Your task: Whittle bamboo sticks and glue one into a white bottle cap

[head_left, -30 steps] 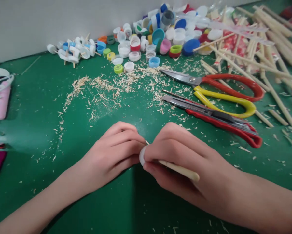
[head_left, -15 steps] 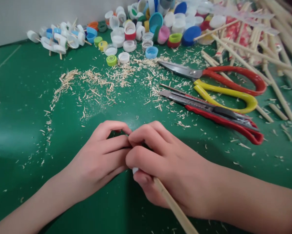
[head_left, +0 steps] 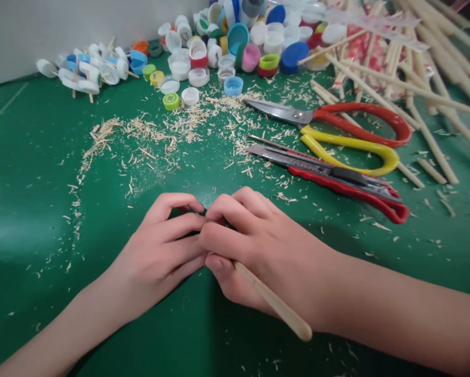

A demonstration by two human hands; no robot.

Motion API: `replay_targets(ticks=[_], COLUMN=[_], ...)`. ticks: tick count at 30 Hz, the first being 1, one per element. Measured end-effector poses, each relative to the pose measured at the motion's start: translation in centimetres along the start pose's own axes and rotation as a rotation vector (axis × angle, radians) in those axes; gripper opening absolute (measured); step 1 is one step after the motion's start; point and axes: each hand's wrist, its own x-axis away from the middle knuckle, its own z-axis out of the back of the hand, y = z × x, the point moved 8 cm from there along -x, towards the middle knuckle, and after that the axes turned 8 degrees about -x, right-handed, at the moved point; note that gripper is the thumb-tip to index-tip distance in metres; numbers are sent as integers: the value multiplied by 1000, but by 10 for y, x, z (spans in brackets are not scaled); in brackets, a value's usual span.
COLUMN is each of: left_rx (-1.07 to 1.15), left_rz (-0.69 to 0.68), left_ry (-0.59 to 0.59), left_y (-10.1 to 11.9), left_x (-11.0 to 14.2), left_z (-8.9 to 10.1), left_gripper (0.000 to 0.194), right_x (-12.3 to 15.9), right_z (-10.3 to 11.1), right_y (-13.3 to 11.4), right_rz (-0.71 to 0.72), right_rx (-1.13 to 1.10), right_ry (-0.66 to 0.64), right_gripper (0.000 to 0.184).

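A pale wooden stick (head_left: 276, 303) pokes out from between the thumb and fingers of my right hand (head_left: 254, 241). Its rounded free end points down to the right, and its other end is hidden inside the grip. My left hand (head_left: 164, 248) has its fingers curled, their tips meeting those of the right hand. Whatever lies between the fingertips is covered by the hands. Beyond my right hand lie a red utility knife (head_left: 337, 180) with its blade out and scissors (head_left: 309, 118) with one red and one yellow handle.
Wood shavings (head_left: 140, 133) are strewn over the green table (head_left: 30, 183). Plastic bottle caps (head_left: 232, 85) are heaped at the back. Caps joined by small sticks (head_left: 89, 70) sit at back left. Many wooden sticks (head_left: 435, 141) and a clear plastic bag (head_left: 360, 44) lie at back right.
The stick in my right hand has swung so that its free end now shows. A small white piece seen at the right fingertips is now hidden. The whole view has shifted slightly.
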Motion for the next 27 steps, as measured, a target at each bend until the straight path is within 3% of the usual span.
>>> replay_targets(ticks=[7,13,20,24,27], left_rx=[-40,-158,-228,-202,-173], left_rz=[-12,-29,-66,-76,-69], left_ry=[-23,-32,-51,-76,-65], left_y=[1,-5,-8,-7,-7], left_x=[0,4,10,9,9], left_z=[-2,2,0,0,0], left_gripper=[20,12,9,13,20], right_x=[0,-1,1,1,-1], right_z=[1,-1,-8,-6,0], right_y=[0,7,6,8,11], right_rz=[11,-40,41,11,-43], right_rx=[17,24,317,239,48], right_ry=[-5,-135,-58,-88,-140], right_gripper=[36,36,30,31,33])
